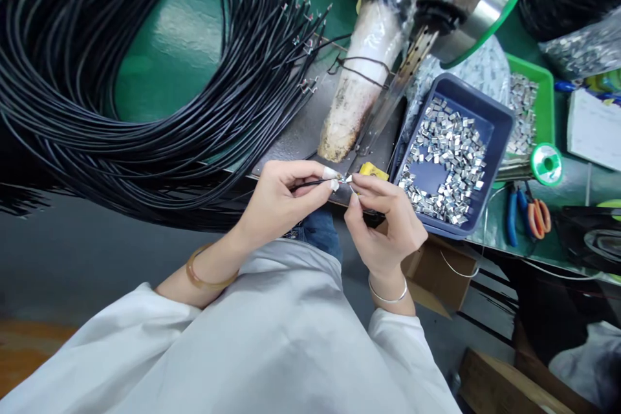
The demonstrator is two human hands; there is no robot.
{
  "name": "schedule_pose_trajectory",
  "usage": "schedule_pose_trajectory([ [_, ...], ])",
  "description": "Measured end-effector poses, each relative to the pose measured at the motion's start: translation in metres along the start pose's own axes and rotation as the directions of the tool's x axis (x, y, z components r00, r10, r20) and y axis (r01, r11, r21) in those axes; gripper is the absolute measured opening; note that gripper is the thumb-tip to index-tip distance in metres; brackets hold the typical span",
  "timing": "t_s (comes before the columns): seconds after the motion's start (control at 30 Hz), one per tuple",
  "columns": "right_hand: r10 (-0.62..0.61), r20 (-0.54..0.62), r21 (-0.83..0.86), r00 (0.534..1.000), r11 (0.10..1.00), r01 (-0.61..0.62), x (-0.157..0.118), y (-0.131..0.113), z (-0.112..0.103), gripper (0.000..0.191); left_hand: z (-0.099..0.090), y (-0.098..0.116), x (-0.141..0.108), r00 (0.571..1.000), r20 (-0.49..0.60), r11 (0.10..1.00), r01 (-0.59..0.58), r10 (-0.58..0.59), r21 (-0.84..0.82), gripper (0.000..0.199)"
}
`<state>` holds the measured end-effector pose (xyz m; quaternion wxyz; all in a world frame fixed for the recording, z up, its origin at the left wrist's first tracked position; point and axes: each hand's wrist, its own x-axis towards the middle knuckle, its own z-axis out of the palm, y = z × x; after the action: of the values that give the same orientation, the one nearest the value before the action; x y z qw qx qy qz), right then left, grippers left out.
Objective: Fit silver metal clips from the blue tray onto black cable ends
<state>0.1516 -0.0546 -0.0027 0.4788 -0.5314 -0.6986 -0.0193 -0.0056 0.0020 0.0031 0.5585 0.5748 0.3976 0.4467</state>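
Observation:
My left hand [279, 200] is closed in a pinch on the end of a thin black cable [310, 184], with white coverings on its thumb and fingertip. My right hand [385, 223] meets it from the right, its fingertips closed at a small shiny metal connector [347, 179] at the cable's tip. The connector's exact shape is too small to make out. Just beyond the hands lies a yellow sponge [373, 172]. To the right, a dark blue tray [485, 110] holds many small metal connector shells [451, 162].
A large bundle of black cables [160, 136] with stripped ends covers the left of the green table [179, 39]. A plastic-wrapped duct [363, 71] comes down ahead. At right are a green tray [546, 90], a solder spool [546, 164], pliers [513, 217] and another person's arm [548, 369].

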Motion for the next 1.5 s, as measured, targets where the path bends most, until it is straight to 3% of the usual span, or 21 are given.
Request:
schedule_pose_trajectory([
  [0.43,-0.005,-0.046,-0.015,0.999,1.000,0.004,-0.012,0.004,-0.001,0.021,0.002,-0.003,-0.006,0.997,0.052,0.998,0.051,-0.052,0.023,0.013],
  [0.77,-0.017,-0.048,-0.063,0.999,0.998,0.014,-0.011,0.002,-0.002,0.020,0.003,-0.004,-0.002,0.988,0.096,0.967,0.139,-0.121,-0.213,0.008],
  [1.17,0.029,-0.075,-0.002,0.997,1.000,-0.029,-0.004,0.003,0.005,0.022,0.010,-0.002,0.001,0.994,-0.009,0.983,0.109,-0.111,-0.151,0.007],
  [1.4,0.020,-0.111,-0.027,0.994,0.999,-0.023,0.001,-0.001,0.007,0.023,0.009,-0.003,0.001,0.999,-0.017,0.995,-0.038,0.037,-0.089,0.009],
  [1.5,0.019,-0.103,-0.012,0.994,1.000,-0.020,-0.002,-0.001,0.006,0.021,0.007,-0.003,0.002,1.000,-0.012,0.994,-0.025,0.024,-0.104,0.009],
])
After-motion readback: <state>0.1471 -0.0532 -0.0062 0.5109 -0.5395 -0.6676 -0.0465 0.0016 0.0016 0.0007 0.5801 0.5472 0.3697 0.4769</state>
